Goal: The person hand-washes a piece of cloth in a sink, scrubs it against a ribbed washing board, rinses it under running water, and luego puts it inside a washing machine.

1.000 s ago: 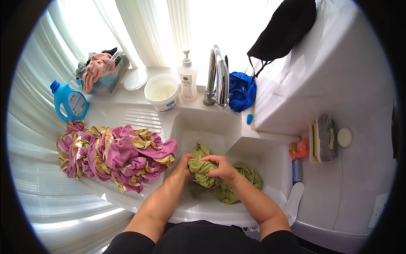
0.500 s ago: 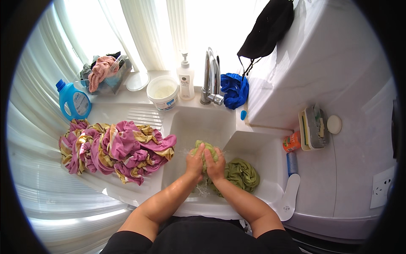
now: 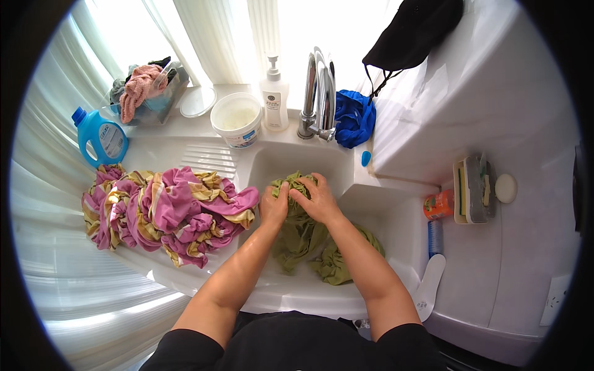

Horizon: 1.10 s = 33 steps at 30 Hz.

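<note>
Both my hands grip a wet olive-green cloth [image 3: 303, 238] over the white sink [image 3: 275, 164]. My left hand [image 3: 274, 205] clutches its upper left part. My right hand [image 3: 317, 198] presses on the bunched top right beside it. The hands touch each other. The rest of the cloth hangs down into the basin and trails toward the lower right. A chrome tap [image 3: 317, 93] stands just behind the sink.
A pink and yellow striped fabric [image 3: 170, 210] lies heaped on the draining board at left. Behind it stand a blue detergent bottle [image 3: 99, 136], a white tub [image 3: 237, 119] and a soap pump bottle [image 3: 274, 96]. A blue cloth [image 3: 352, 117] sits by the tap. Sponges in a holder [image 3: 473, 188] are at right.
My hands have lifted the bunched green cloth up and toward the far side of the sink, closer to the tap, and stay pressed together on it.
</note>
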Available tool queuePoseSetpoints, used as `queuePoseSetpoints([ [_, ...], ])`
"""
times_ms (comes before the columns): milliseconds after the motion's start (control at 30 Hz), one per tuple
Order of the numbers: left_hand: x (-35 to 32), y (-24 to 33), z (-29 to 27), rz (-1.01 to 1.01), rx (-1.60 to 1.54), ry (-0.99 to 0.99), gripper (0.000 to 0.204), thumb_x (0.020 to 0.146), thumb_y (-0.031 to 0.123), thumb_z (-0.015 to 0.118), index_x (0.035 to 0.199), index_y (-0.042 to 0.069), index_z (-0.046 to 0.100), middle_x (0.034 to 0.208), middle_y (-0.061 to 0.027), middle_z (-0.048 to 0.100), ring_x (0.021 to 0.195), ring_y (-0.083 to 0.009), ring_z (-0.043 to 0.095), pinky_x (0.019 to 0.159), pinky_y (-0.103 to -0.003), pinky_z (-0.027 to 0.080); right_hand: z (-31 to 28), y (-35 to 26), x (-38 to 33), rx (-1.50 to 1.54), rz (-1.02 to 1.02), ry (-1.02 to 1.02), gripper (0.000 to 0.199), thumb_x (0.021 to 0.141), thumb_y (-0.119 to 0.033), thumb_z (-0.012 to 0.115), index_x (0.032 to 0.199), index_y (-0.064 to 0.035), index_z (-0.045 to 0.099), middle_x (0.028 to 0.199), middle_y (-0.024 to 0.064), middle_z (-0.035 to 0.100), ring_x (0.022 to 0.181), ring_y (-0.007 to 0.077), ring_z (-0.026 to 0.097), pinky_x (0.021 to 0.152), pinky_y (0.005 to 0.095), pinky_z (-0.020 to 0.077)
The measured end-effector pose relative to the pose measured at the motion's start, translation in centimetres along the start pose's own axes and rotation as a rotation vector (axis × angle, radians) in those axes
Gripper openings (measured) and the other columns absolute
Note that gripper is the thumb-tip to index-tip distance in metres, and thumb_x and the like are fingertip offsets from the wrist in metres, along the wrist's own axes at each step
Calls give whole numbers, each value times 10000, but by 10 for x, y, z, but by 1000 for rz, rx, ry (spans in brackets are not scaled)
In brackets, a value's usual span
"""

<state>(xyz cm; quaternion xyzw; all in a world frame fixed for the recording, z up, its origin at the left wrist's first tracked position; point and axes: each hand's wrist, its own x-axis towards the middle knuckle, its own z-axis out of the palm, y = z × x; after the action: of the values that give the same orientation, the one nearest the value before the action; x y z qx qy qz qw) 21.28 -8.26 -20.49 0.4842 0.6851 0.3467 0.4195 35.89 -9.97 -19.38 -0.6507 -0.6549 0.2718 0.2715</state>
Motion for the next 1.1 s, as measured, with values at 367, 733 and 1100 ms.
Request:
queuePoseSetpoints([
  [367, 25, -65, 38, 345, 1192, -479, 984, 659, 419, 752, 1459, 219, 217, 1510, -158, 204, 1390, -371, 179, 1109, -548, 160, 95, 75, -6, -679, 149, -551, 981, 786, -558, 612, 1501, -226, 28, 1553, 138, 33, 1412, 404, 47, 1066, 622, 174],
  [733, 24, -66, 45, 61, 869, -444, 819, 685, 303, 699, 1410, 205, 332, 1389, -150, 390, 1340, -349, 275, 1064, -551, 254, 102, 82, 10, 70, 436, 305, 673, 685, -178, 738, 1268, -8, 449, 1249, 215, 507, 1165, 364, 489, 956, 414, 418],
  [1100, -33, -54, -15, 415, 450, -324, 1443, 448, 465, 890, 1467, 85, -58, 1473, -179, 190, 1378, -361, 153, 1068, -592, 186, -26, -45, -23, 1268, 460, -312, 385, 667, 58, 579, 1052, 60, 597, 937, 128, 649, 838, 202, 638, 739, 322, 524],
])
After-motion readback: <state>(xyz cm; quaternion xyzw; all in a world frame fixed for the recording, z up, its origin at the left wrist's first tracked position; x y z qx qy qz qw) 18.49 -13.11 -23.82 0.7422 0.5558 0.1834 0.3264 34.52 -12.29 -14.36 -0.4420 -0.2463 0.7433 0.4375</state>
